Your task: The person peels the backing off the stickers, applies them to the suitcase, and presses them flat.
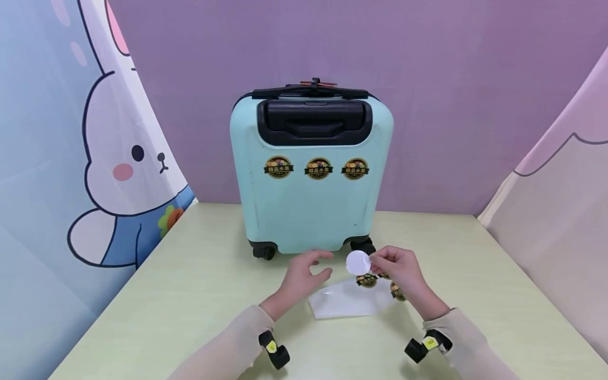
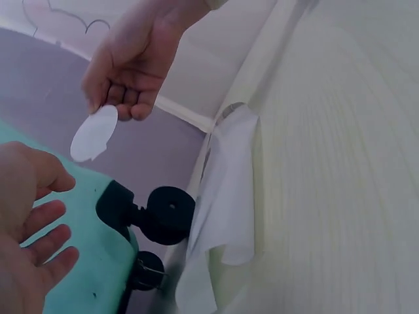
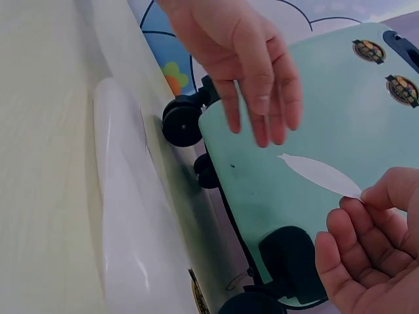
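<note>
Between thumb and fingers my right hand (image 1: 398, 269) pinches a round sticker (image 1: 358, 263) by its edge, its white back facing me. My left hand (image 1: 304, 279) is held to the left of it, fingers apart and nothing in them; in the right wrist view the left hand (image 3: 245, 72) hangs near the sticker (image 3: 324, 175) without touching it. Beneath both hands lies a white sticker sheet (image 1: 347, 303) with several black-and-gold stickers at its right end. Behind stands a mint-green suitcase (image 1: 309, 211) with three round black-and-gold stickers (image 1: 318, 169) in a row below its black handle.
The suitcase stands on its black wheels (image 1: 263, 250) on a pale wood-grain table (image 1: 199, 327). A purple backdrop (image 1: 427, 105) hangs behind it, with a rabbit-print cloth (image 1: 128, 132) on the left and a pale cloth (image 1: 560, 227) on the right.
</note>
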`<state>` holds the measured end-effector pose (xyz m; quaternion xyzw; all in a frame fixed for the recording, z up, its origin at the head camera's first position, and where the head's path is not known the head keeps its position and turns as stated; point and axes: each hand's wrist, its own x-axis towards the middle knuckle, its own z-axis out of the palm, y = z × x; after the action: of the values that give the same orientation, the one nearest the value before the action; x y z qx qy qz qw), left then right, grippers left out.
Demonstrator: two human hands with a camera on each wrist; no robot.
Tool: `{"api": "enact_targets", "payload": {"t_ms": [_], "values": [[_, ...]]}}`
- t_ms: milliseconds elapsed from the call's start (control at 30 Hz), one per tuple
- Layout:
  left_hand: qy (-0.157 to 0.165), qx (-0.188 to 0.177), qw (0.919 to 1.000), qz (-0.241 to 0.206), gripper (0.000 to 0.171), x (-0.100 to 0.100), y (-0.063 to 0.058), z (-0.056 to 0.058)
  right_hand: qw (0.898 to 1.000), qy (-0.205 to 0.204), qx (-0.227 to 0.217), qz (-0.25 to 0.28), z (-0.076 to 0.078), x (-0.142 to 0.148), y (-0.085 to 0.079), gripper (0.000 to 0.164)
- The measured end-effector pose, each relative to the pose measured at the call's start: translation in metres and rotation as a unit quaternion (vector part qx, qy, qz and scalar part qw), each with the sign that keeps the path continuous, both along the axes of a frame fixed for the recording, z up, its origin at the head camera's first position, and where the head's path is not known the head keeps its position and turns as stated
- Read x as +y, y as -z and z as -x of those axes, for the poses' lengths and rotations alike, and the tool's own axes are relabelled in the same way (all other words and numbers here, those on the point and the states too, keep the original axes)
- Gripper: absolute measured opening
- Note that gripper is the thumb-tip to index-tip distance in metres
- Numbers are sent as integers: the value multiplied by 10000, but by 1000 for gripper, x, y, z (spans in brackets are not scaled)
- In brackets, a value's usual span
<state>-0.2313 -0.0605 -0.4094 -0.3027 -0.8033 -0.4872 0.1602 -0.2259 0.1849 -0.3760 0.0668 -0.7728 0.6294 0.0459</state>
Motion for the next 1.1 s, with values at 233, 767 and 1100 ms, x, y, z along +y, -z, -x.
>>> {"api": "enact_targets", "payload": {"t_ms": [233,767,1100], "values": [[-223,1831,9803,713,29,7,-8,-5,9986,37,-72,525,0,-11,4,8],[-577,4078,8881,2041,27,16,-9,-10,9921,-119,-204,1235,-9,-29,13,11],[-619,4366,8711,2162,22,17,-9,-15,9785,67,-556,1986,-12,-38,14,22]]}}
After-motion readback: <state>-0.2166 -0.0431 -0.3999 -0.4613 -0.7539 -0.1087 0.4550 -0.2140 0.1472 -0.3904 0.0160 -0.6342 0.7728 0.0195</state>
